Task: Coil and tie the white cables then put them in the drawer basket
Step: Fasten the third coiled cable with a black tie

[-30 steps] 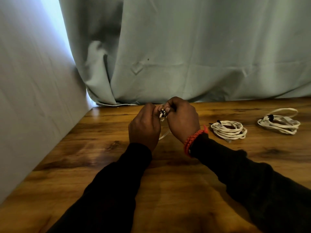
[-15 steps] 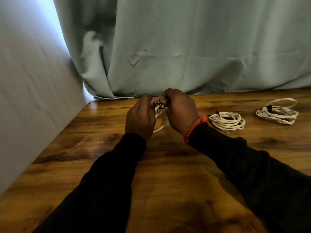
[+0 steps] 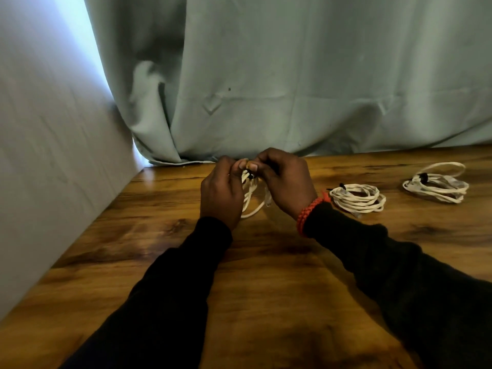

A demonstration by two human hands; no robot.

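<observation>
Two hands: meet above the table's far edge, thumbs and fingertips pinched together on one bundle.
Left hand (image 3: 222, 197): curled round the left side of the white cable coil (image 3: 251, 194), thumb up at the top.
Right hand (image 3: 285, 182): fingertips nipped on a small black tie (image 3: 250, 173) at the top of the coil; red braided wristband (image 3: 310, 213) at the cuff.
Held coil: loops hang down between the palms, lowest loop near or on the wood, cannot tell which.
Sleeves: black, both arms reaching in from the near edge.
Second coil (image 3: 358, 197): flat on the table, just right of the right wrist, black tie on its far-left side.
Third coil (image 3: 436, 183): farther right, toward the far right corner, apart from the second, one loose loop standing out.
Table (image 3: 266, 275): wood-grain top.
Backdrop: grey-green curtain (image 3: 292, 75) along the far edge; pale wall (image 3: 48, 155) along the left edge.
</observation>
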